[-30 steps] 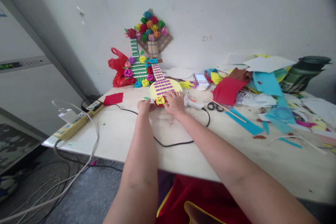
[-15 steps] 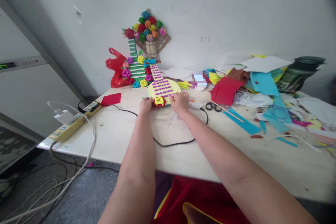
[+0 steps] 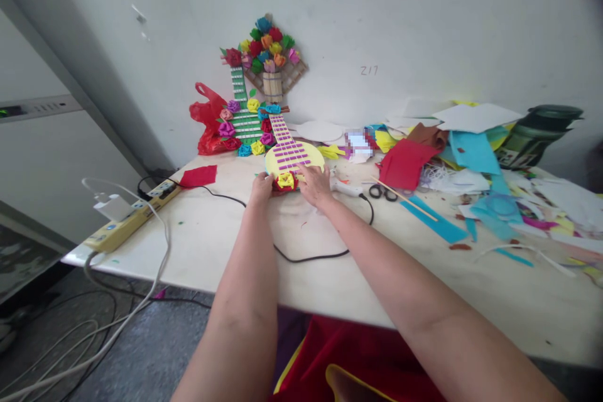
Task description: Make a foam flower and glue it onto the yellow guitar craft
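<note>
A yellow guitar-shaped craft (image 3: pixel 308 154) with purple strips lies on the table, its neck pointing toward the wall. Red and yellow paper flowers (image 3: pixel 286 181) sit at its near edge. My left hand (image 3: pixel 262 187) is closed at the left end of these flowers, its fingers pressed against the craft's edge. At their right side, my right hand (image 3: pixel 315 184) touches the craft's lower right part with its fingers apart. Just right of that hand lies a white glue gun (image 3: pixel 347 188), its black cable looping toward me.
Behind stand a green guitar craft (image 3: pixel 247 125) and a flower basket (image 3: pixel 272 86). A power strip (image 3: pixel 125 226) lies at the left edge. Scissors (image 3: pixel 384 193), a stick (image 3: pixel 407 200), coloured paper scraps (image 3: pixel 407 160) and a green bottle (image 3: pixel 537 138) are on the right.
My right hand has shifted slightly left, closer to the yellow flower, and its fingers have spread. More of the glue gun shows. My left hand stays in place.
</note>
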A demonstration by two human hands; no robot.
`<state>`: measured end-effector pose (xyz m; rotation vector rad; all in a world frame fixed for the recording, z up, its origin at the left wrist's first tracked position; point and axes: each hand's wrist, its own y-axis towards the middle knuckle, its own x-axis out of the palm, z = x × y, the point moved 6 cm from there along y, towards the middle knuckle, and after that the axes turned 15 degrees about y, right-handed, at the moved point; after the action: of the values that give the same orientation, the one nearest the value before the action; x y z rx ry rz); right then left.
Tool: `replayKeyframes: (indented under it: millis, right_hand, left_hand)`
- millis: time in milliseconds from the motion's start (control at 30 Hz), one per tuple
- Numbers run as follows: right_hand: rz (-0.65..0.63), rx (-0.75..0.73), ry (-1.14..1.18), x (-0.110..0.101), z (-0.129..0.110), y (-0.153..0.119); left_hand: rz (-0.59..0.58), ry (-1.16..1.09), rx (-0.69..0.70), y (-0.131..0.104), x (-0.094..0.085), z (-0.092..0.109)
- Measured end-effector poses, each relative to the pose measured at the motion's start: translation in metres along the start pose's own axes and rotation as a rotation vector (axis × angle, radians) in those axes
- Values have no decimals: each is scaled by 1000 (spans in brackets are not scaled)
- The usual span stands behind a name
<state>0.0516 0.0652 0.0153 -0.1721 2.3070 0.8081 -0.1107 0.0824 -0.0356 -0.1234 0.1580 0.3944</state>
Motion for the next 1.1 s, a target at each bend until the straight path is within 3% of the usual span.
replayKeyframes:
  millis: [267, 467, 833, 1100]
  right_hand:
    - [-124, 45, 66, 9, 0, 5]
    - [-147, 77, 125, 13, 5, 9]
    - [-128, 53, 5, 8, -4, 6]
    - [-139, 89, 103, 12, 3, 10]
  left_hand:
    - [15, 1, 11, 2, -1, -2]
    - [5, -21, 17, 2, 0, -2]
    - [23, 8, 15, 5, -1, -4]
    - [33, 3, 1, 4, -1, -2]
